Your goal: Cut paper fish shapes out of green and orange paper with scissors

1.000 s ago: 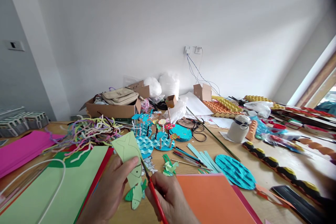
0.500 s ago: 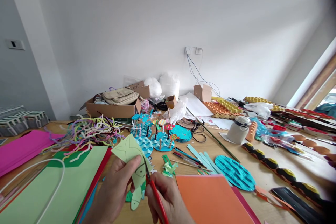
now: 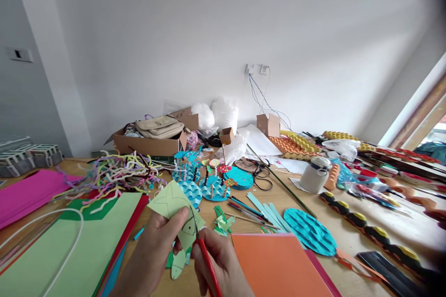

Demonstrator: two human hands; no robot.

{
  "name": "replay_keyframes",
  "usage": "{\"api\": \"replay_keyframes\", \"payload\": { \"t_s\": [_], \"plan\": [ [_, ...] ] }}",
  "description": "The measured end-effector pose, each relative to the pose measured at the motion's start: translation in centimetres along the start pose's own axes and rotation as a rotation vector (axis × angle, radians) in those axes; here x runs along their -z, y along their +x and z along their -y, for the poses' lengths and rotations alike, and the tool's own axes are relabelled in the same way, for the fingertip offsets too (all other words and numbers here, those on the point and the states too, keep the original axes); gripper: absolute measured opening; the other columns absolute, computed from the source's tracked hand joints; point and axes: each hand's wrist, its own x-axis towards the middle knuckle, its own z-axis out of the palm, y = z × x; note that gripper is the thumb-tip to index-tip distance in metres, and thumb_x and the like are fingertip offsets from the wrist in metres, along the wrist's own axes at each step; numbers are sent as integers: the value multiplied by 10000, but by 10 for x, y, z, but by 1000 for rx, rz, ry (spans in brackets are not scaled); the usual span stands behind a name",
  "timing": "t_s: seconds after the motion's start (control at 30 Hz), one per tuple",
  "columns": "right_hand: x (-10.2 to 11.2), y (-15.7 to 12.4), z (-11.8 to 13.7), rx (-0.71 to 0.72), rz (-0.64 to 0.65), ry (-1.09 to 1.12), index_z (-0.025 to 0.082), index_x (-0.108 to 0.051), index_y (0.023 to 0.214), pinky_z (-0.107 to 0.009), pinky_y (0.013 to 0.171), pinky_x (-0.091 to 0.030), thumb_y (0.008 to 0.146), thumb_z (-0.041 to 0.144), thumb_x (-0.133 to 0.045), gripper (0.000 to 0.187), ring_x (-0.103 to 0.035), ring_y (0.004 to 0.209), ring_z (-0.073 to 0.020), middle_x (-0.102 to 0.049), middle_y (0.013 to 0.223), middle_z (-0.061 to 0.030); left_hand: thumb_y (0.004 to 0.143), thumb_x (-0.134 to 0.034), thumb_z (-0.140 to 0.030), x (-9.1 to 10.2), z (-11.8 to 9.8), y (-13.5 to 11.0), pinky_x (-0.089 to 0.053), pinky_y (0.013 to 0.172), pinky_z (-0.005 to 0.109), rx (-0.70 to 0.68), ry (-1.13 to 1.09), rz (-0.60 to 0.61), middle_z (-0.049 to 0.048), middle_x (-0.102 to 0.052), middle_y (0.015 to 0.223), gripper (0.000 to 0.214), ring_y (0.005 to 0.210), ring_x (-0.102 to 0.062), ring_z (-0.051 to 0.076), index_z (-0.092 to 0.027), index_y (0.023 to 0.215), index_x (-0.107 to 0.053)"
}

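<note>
Between thumb and fingers, my left hand [image 3: 156,246] pinches a piece of light green paper [image 3: 170,197] with a fish drawn on it in dark line. My right hand [image 3: 221,257] is closed round the red handles of a pair of scissors [image 3: 209,257]. Their dark blades meet the paper's right side, close to the drawn fish's head. Below the held sheet, a cut-out light green fish [image 3: 178,264] lies on the table, over darker green pieces partly hidden by my hands.
Orange paper [image 3: 275,264] lies to the right, light green sheets [image 3: 76,246] to the left. Green scraps [image 3: 223,222], pens [image 3: 249,211] and blue wavy discs [image 3: 216,189] with small fish sit ahead. Pipe cleaners [image 3: 118,174] are heaped at the left; a white jar [image 3: 315,175] stands at the right.
The view has shifted slightly. Both hands keep their hold, and the scissors stay at the paper's right side with almost no visible movement.
</note>
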Motion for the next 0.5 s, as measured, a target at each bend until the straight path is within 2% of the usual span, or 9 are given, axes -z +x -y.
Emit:
{"api": "replay_keyframes", "payload": {
  "t_s": [0.23,0.5],
  "plan": [
    [-2,0,1,-26,-22,8,195,-468,674,-140,356,-292,816,587,-520,420,-320,358,-51,-355,432,95,691,-670,-411,1,4,-1,-336,379,181,-12,11,-36,-96,-432,418,331,401,-412,89,-217,514,-469],
    [-3,-1,4,-18,-47,28,204,-422,609,-148,345,-248,797,600,-556,459,-286,355,-46,-326,414,97,729,-667,-392,4,3,-5,-348,392,180,-19,-7,-8,-84,-487,461,282,426,-437,97,-219,567,-514]
  ]
}}
